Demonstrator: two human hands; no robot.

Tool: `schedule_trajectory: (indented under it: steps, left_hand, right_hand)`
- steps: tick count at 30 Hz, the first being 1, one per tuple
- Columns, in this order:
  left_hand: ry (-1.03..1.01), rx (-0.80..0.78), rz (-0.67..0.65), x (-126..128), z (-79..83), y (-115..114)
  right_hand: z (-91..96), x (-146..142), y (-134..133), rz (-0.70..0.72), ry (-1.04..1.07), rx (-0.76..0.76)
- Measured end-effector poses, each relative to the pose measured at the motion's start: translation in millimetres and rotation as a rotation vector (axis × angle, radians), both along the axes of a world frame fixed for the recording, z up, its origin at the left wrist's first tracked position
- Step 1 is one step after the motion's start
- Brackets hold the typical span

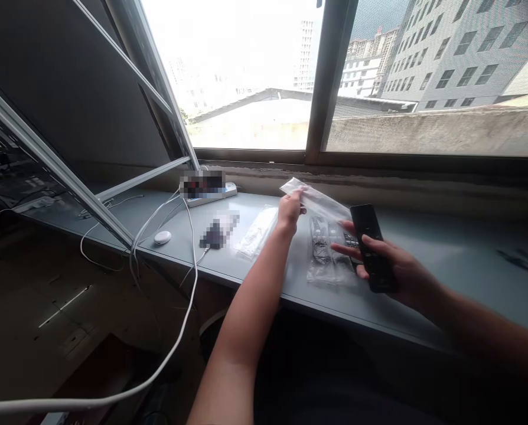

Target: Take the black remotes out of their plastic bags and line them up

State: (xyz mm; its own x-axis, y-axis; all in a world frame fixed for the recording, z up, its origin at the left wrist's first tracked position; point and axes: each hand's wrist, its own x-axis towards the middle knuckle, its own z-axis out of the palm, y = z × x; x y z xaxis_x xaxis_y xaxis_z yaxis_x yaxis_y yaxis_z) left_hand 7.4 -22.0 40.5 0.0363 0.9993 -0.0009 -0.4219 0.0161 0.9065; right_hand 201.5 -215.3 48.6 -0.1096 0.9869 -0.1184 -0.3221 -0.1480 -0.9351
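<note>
My left hand [292,208] grips one end of a clear plastic bag [326,202], lifted above the table. The bag stretches to the right toward my right hand [390,260], which holds a black remote control [370,248] with the thumb on its front; some of its other fingers are spread apart. Beneath the bag, bagged remote controls [323,239] lie on the table, partly covered by plastic and by my right fingers. To the left of my left forearm rests a stack of clear plastic bags [259,231].
The grey table [445,260] runs along a window. On its left are a power strip [231,189], a round white object [162,237] and a blurred-out item [220,230]. A white cable [193,283] hangs over the front edge. A metal frame [113,218] slants at left.
</note>
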Motion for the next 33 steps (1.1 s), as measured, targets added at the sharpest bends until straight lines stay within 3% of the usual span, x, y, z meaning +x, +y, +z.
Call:
schedule_trajectory:
  steps: [4, 8, 17, 20, 28, 33]
  left_hand:
    - [-0.098, -0.085, 0.134, -8.5, -3.4, 10.1]
    - [-0.125, -0.094, 0.130, -10.2, -4.1, 9.2]
    - [-0.036, -0.060, -0.324, -1.5, -3.4, -3.0]
    - [-0.070, -0.046, -0.403, -1.9, -2.5, -6.0]
    - [-0.281, -0.083, -0.195, -7.6, 11.0, -4.6]
    - [-0.397, -0.044, -0.234, -12.5, 14.2, -8.6]
  right_hand:
    - [1.4, -1.0, -0.5, 0.028, -0.014, -0.003]
    - [-1.1, 2.0, 0.7, 0.019, -0.010, -0.014]
    - [-3.4, 3.4, 2.6, -0.023, 0.021, -0.006]
    - [-0.4, -0.4, 1.3, -0.025, 0.034, 0.000]
    - [3.6, -0.1, -0.7, -0.003, 0.035, 0.003]
    - [2.1, 2.5, 0.1, -0.007, 0.058, -0.047]
